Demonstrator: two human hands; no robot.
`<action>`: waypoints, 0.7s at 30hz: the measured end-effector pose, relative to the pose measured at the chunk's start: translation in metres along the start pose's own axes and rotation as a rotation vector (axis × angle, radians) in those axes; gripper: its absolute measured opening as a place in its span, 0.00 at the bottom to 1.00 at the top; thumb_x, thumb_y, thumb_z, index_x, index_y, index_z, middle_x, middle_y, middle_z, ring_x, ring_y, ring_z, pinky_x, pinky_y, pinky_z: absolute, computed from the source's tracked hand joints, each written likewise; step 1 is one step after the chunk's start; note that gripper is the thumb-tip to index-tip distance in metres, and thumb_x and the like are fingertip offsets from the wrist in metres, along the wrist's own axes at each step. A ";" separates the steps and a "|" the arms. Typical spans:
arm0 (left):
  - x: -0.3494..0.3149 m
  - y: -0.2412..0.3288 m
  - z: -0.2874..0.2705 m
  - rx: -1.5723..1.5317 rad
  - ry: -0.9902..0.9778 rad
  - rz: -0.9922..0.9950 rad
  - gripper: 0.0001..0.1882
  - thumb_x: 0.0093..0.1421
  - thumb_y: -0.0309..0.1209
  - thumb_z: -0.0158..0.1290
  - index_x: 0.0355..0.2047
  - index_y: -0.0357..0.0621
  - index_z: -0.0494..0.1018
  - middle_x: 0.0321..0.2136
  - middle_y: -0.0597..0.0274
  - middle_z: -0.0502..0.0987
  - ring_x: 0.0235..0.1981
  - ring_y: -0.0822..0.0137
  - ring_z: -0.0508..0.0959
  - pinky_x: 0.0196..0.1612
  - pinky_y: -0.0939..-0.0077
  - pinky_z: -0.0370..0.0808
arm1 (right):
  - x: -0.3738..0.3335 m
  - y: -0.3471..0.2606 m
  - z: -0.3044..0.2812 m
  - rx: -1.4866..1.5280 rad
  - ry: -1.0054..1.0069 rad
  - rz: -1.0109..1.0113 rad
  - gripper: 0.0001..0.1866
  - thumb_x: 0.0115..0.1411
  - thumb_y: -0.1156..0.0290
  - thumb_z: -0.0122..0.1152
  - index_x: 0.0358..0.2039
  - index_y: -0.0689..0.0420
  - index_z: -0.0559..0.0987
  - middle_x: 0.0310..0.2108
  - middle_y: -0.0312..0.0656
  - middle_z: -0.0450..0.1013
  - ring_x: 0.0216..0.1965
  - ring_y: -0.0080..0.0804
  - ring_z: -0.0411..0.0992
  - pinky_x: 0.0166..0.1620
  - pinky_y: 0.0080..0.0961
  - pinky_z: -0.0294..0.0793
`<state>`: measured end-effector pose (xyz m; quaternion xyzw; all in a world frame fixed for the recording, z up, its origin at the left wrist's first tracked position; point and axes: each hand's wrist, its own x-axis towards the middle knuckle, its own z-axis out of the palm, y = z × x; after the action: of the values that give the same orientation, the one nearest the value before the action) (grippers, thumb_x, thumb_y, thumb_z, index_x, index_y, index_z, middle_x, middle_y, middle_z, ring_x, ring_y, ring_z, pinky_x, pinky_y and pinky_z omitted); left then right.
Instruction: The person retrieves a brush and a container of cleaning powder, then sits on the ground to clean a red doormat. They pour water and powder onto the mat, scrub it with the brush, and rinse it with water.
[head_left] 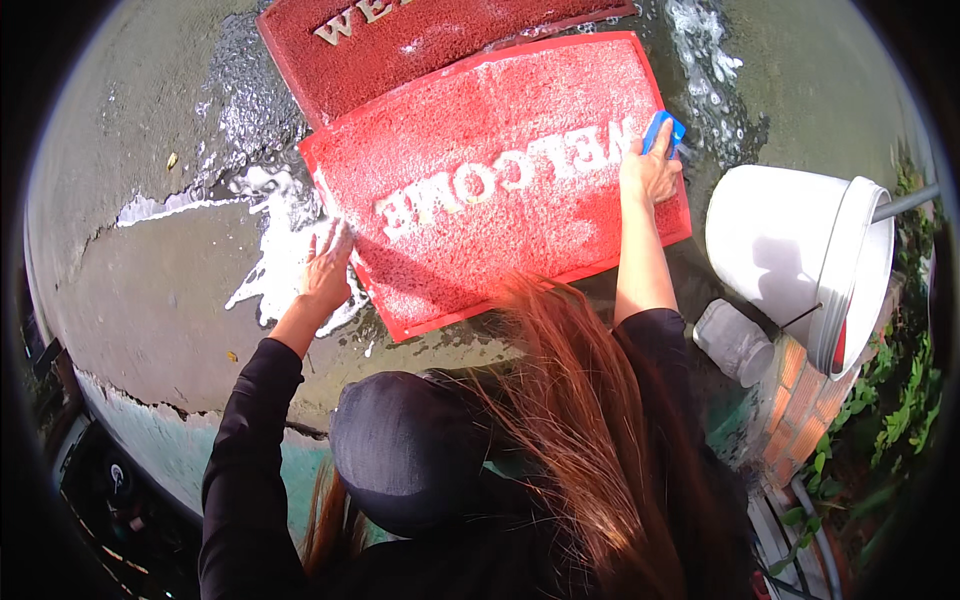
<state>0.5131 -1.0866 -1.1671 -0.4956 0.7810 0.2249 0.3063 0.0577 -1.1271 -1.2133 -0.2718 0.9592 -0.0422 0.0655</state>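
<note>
A soapy red doormat (500,120) with raised pale lettering lies flat on the wet concrete, suds spread over its pile. My right hand (652,175) is closed around a blue scrubbing brush (668,132) at the mat's right edge, over the end of the lettering. At the opposite side, my left hand (328,265) rests by the left edge with its fingers stretched out. White foam (275,265) lies on the ground under and around that hand. A second, darker red doormat (400,60) lies just beyond, partly covered by the near one.
To the right a white bucket (765,235) lies tipped near a brick edging (800,400), with a cloudy plastic container (735,340) beside it. Green plants (890,410) and a grey pipe (905,203) line the right side. Cracked concrete (170,290) extends left.
</note>
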 end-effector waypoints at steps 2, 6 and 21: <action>0.001 0.002 -0.004 0.000 0.013 0.006 0.37 0.43 0.20 0.46 0.58 0.40 0.54 0.61 0.57 0.50 0.65 0.62 0.43 0.64 0.56 0.41 | -0.095 -0.076 0.022 0.181 -0.078 -0.409 0.36 0.52 0.57 0.58 0.59 0.25 0.53 0.35 0.50 0.61 0.33 0.44 0.66 0.38 0.40 0.62; 0.012 0.011 -0.008 0.056 -0.036 0.002 0.39 0.44 0.23 0.47 0.60 0.44 0.51 0.62 0.59 0.48 0.65 0.62 0.43 0.64 0.57 0.40 | -0.257 -0.149 0.078 0.356 -0.195 -1.241 0.35 0.49 0.60 0.57 0.57 0.22 0.57 0.33 0.45 0.60 0.37 0.40 0.64 0.45 0.42 0.57; 0.002 0.001 -0.005 -0.034 -0.046 0.014 0.41 0.42 0.21 0.48 0.60 0.40 0.50 0.62 0.53 0.46 0.64 0.61 0.44 0.64 0.62 0.43 | -0.055 -0.143 0.027 0.107 -0.008 -0.596 0.30 0.54 0.57 0.54 0.58 0.27 0.58 0.34 0.49 0.61 0.33 0.43 0.66 0.41 0.39 0.60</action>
<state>0.5101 -1.0911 -1.1647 -0.4899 0.7733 0.2519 0.3140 0.1818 -1.2207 -1.2178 -0.5377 0.8333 -0.1091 0.0680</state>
